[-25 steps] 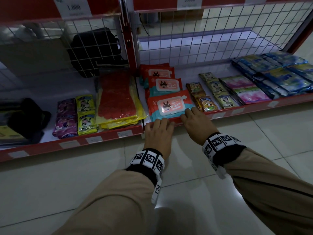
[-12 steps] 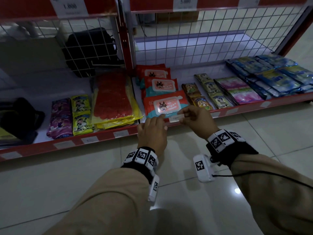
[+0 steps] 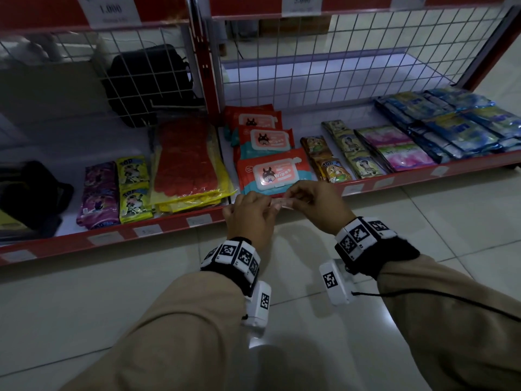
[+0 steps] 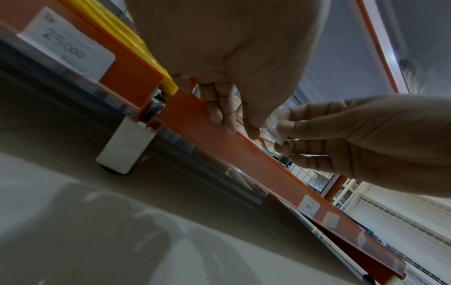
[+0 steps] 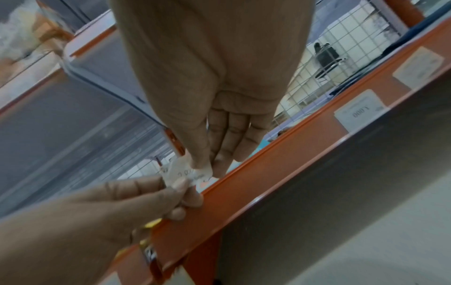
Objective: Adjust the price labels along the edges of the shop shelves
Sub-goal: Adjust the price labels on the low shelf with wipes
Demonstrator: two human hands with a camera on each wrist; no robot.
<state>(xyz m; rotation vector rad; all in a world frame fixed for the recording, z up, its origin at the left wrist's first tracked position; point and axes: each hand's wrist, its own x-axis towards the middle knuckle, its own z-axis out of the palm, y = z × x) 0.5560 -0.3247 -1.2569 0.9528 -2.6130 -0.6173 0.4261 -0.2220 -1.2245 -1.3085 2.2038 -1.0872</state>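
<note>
A small white paper price label (image 3: pixel 283 203) is held just above the red shelf edge strip (image 3: pixel 411 177), in front of the front wipes pack (image 3: pixel 275 172). My left hand (image 3: pixel 251 218) pinches its left end and my right hand (image 3: pixel 315 204) pinches its right end. The left wrist view shows the price label (image 4: pixel 274 127) crumpled between both hands' fingertips above the orange strip (image 4: pixel 244 154). In the right wrist view the price label (image 5: pixel 185 173) shows handwritten digits, and my right thumb and forefinger grip it by the strip (image 5: pixel 280 173).
Other labels (image 3: pixel 198 220) (image 3: pixel 352 189) sit in the strip to either side, one reading 25.000 (image 4: pixel 66 46). Snack packets (image 3: pixel 132 190), red gloves (image 3: pixel 183 159) and blue sachets (image 3: pixel 456 128) lie on the shelf. A wire grid (image 3: pixel 338 60) backs it. Tiled floor (image 3: pixel 84 306) lies below.
A second ago both hands rested on the shelf edge. They have since lifted the label off the strip and now pinch it between them, slightly closer together.
</note>
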